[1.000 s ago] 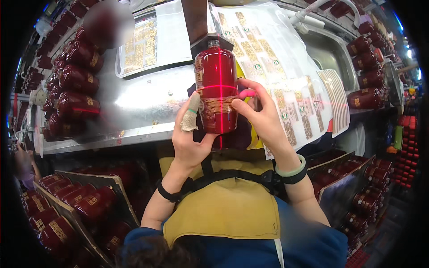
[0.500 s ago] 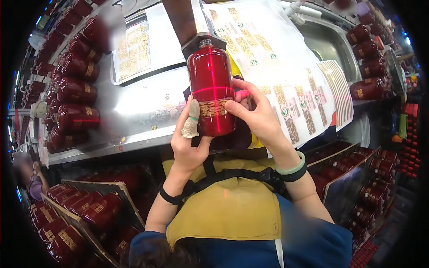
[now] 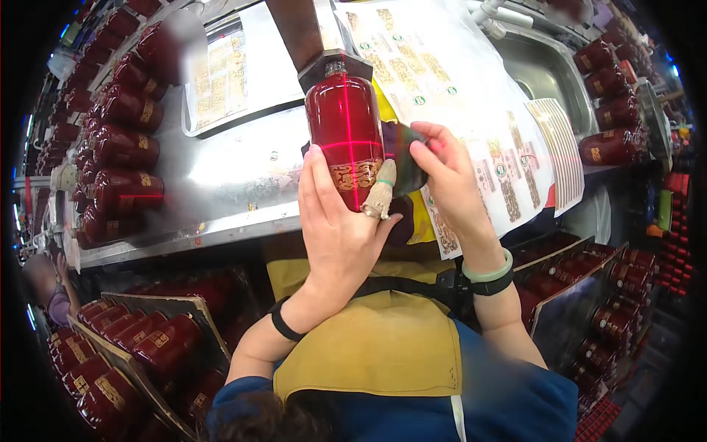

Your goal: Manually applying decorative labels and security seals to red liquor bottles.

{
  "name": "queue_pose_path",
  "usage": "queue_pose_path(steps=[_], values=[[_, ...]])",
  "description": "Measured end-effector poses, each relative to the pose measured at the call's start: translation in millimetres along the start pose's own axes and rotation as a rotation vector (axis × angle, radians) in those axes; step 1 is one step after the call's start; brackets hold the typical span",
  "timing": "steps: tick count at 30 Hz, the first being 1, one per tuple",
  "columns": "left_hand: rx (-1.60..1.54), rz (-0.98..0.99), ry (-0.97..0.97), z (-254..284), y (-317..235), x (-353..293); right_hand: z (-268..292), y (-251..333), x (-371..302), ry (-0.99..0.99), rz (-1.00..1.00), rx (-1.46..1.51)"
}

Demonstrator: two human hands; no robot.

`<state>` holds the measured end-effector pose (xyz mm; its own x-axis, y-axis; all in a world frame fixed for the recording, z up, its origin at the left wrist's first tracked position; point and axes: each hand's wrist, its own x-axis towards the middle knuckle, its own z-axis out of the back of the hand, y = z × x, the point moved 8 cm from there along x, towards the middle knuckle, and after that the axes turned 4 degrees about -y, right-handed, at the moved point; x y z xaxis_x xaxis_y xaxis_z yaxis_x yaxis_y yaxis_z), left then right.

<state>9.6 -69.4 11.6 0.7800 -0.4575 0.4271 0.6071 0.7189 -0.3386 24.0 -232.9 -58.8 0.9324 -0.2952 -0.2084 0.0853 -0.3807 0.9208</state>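
A glossy red bottle [image 3: 342,110] lies in front of me, its clear neck against a dark angled stand [image 3: 329,65]. A gold patterned band [image 3: 356,175] crosses its lower part. My left hand [image 3: 335,236] grips the bottle's lower end, with a knotted cloth finger cover [image 3: 380,193] on one finger beside the band. At the bottle's right side, my right hand [image 3: 453,177] pinches a dark, flat, thin piece [image 3: 409,158], perhaps a scraper; its exact kind is unclear. Pink laser lines cross on the bottle's front.
White sheets with gold patterned decals [image 3: 508,169] cover the right of the metal worktop [image 3: 221,162]. A tray of decals [image 3: 190,121] stands at back left, a sink [image 3: 545,66] at back right. Red bottles [image 3: 125,147] line both sides; crates of bottles [image 3: 147,339] stand below.
My right hand has left the bottle's band, moved right and now holds the dark flat piece. My left hand has shifted across the bottle's lower front, its covered finger now at the right side.
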Motion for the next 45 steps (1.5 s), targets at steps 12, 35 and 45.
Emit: queue_pose_path(steps=[12, 35, 45], values=[[-0.677, 0.348, -0.089, -12, 69, -8, -3, 24, -5, -0.159, 0.290, -0.604], [-1.199, 0.537, 0.260, -31, 83, -11, -23, 5, -4, 0.227, -0.030, -0.368], [-1.227, 0.598, 0.282, -33, 85, -14, -24, -1, -4, 0.248, -0.070, -0.357]])
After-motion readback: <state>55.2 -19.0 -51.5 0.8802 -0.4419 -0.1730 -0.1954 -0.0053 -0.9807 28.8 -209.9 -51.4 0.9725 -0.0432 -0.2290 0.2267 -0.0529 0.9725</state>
